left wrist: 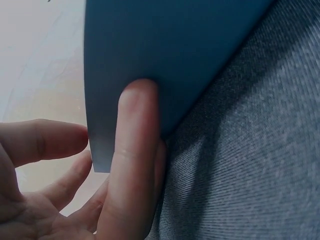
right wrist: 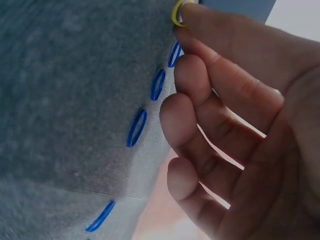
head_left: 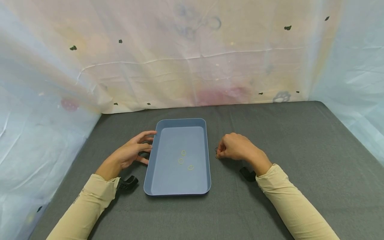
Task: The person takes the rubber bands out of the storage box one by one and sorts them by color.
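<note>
A blue-grey tray (head_left: pixel 180 181) lies on the dark cloth between the hands, with three thin yellow rubber bands (head_left: pixel 190 167) spread over its floor. My left hand (head_left: pixel 129 154) touches the tray's left side with extended fingers; in the left wrist view one digit lies flat along the tray's outer wall (left wrist: pixel 125 45). To the right of the tray, my right hand (head_left: pixel 237 146) pinches another yellow rubber band (right wrist: pixel 176 14) between thumb and forefinger, close to the cloth. Its other fingers are bent and hold nothing. Several blue rubber bands (right wrist: pixel 137 128) lie in a row near that hand.
Grey cloth (head_left: pixel 288 140) covers the table on both sides of the tray. A patterned sheet (head_left: pixel 192 73) hangs behind the far edge, and pale sheeting (head_left: pixel 39 133) hangs at the sides. Dark wrist devices (head_left: pixel 128 183) sit below both wrists.
</note>
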Demonstrator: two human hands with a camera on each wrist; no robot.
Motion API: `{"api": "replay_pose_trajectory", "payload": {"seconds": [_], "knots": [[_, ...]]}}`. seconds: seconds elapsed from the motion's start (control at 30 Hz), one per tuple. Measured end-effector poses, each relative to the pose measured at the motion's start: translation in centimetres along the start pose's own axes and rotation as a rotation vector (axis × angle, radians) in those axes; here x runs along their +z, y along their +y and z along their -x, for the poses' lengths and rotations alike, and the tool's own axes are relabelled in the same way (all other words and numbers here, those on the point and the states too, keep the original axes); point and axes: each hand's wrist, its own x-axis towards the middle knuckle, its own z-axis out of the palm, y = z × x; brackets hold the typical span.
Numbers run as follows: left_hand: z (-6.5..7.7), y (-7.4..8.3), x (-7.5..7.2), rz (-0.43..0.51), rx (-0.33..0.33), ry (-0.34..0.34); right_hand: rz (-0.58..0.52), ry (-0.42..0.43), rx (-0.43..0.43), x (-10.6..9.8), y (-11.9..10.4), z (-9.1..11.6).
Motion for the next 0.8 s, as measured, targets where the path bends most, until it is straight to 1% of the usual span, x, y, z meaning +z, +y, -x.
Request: {"api": "replay_pose_trajectory", "payload": {"seconds": [0.37,0.67,0.8], "knots": [[0.2,0.1,0.1,0.002,0.01,-0.007,-0.002,-0.003,0.015,-0.2,0.2,0.0],[0.0,0.2,0.2,-0.002,0.012,-0.013,-0.008,0.015,0.014,-0.8,0.0,0.3],[0.1,0.2,0.2,-0.003,0.01,-0.009,-0.015,0.051,-0.006,-1.1,-0.5,0.4]]}}
